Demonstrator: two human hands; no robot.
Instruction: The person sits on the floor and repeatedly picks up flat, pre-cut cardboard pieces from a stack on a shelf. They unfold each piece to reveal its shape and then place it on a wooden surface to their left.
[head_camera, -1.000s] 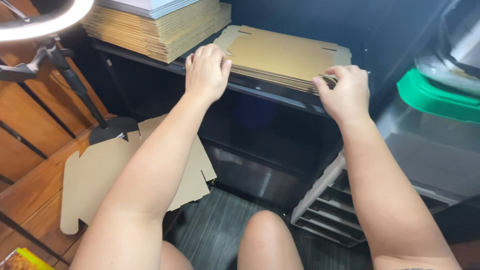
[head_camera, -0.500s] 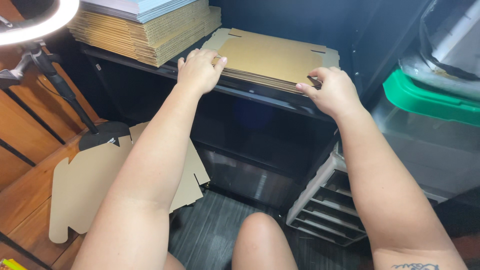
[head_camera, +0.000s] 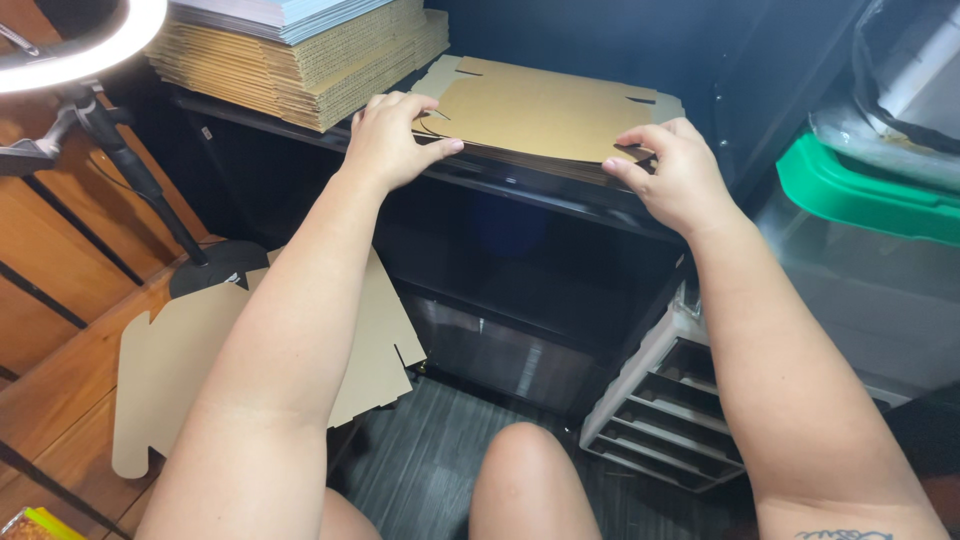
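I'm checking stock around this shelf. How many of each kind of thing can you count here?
Stacks of flat cardboard: 2 (tall stack, low stack under both hands)
Loose die-cut cardboard blank on the floor: 1
Ring light on a stand: 1
Green-lidded bin: 1
Small drawer unit: 1
Total: 6

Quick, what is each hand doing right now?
Left hand: closed on the near left edge of the top flat cardboard sheet.
Right hand: pinching that sheet's near right corner.
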